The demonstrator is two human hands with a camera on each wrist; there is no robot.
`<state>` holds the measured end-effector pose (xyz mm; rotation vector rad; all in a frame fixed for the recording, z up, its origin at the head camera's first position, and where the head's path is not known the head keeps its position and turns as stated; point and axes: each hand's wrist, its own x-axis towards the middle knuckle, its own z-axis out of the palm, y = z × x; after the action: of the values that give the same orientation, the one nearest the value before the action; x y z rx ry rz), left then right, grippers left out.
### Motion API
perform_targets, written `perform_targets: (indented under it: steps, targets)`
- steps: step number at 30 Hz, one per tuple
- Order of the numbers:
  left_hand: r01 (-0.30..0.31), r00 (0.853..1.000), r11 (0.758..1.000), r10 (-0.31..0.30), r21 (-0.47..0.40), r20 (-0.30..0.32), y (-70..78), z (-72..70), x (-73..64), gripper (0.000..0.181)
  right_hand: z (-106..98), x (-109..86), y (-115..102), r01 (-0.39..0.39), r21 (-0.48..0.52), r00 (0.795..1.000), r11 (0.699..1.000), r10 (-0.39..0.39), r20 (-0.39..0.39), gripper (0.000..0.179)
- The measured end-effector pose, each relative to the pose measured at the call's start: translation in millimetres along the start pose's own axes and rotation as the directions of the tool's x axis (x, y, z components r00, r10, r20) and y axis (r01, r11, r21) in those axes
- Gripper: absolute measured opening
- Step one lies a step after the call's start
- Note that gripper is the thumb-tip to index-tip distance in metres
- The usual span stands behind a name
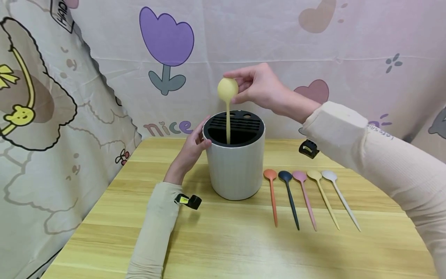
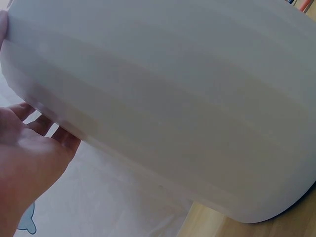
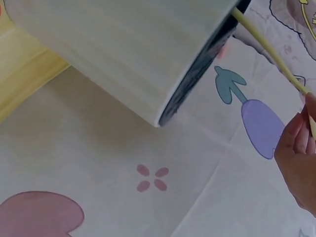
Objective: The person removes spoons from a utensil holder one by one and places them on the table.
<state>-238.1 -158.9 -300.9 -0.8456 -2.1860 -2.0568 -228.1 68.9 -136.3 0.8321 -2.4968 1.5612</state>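
Observation:
My right hand [image 1: 259, 87] pinches a pale yellow spoon [image 1: 228, 90] by its bowl, between thumb and fingers. The spoon hangs upright, handle down, and its tip reaches into the front opening of a white ribbed utensil holder [image 1: 235, 172] with a black slotted top [image 1: 234, 123]. The right wrist view shows the spoon handle [image 3: 269, 49] entering at the holder's rim. My left hand [image 1: 191, 151] rests against the holder's left side near the rim, thumb at the front. In the left wrist view, the left hand's fingers [image 2: 44, 121] lie along the holder's wall.
Right of the holder, several spoons lie in a row on the wooden table [image 1: 216, 240]: orange [image 1: 270, 175], dark blue [image 1: 285, 176], pink [image 1: 300, 176], yellow [image 1: 314, 175] and white [image 1: 329, 176]. Behind the table hangs a patterned cloth [image 1: 223, 35].

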Motion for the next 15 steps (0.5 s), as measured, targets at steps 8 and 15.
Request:
perform_targets:
  steps: [8, 15]
  targets:
    - [-0.01, 1.0, 1.0, 0.01, -0.016, 0.014, -1.0, 0.6, 0.6, 0.125, -13, -7.3, -11, -0.051, 0.0, 0.997, 0.999, 0.051, -0.054, 0.061]
    - [0.0, 1.0, 1.0, 0.0, -0.006, 0.002, -2.5, 0.1, 0.3, 0.128, -21, -10.2, -12, 0.001, 0.033, 0.996, 0.999, 0.001, -0.084, 0.061]
